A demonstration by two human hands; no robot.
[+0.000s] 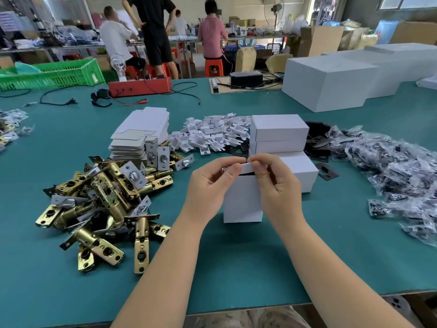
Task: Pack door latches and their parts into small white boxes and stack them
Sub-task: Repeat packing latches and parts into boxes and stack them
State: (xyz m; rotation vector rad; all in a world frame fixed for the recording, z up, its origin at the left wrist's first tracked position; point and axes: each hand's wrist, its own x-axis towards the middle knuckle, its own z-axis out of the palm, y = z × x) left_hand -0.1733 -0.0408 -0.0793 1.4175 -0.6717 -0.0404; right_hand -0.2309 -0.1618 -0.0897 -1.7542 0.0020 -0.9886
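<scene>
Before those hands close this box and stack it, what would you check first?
1. Both hands, left and right, hold the small white cardboard box: ok.
2. Top flap pinched for tucking: ok.
3. Latch and parts inside: cannot tell.
4. Box standing upright on the green table: ok.
5. Stack of closed white boxes behind looks level: ok.
</scene>
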